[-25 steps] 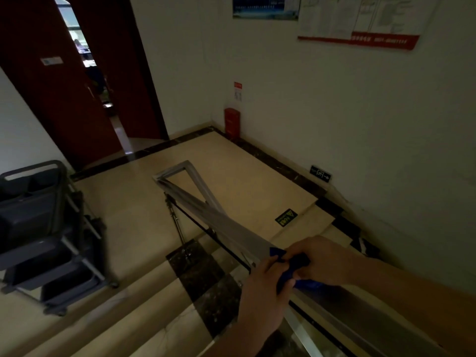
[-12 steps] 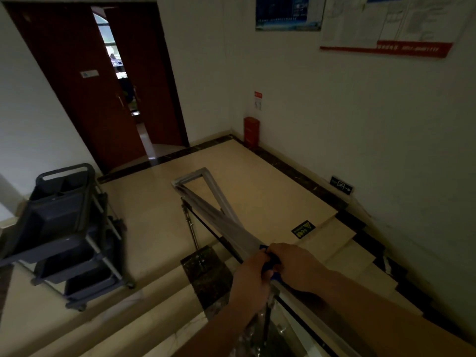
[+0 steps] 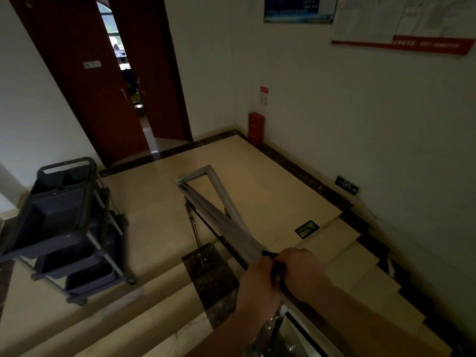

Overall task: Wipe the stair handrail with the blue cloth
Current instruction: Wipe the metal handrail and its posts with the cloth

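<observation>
Gripping blue cloth (image 3: 277,265) around handrail (image 3: 226,228); cart (image 3: 64,228) bins' contents indiscernible.

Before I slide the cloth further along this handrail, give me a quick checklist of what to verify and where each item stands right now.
1. Both hands on the rail: left hand and right hand are closed around it. Ok.
2. Blue cloth between hands and handrail: only a dark sliver shows. Ok, though its coverage cannot be told.
3. Rail ahead free of obstacles up to the bend at the landing: ok.
4. Cleaning cart stands apart from the rail, on the landing: ok.
5. Footing on the steps: feet not in view. Cannot tell.
6. Rail already clean behind the hands: too dark. Cannot tell.
</observation>
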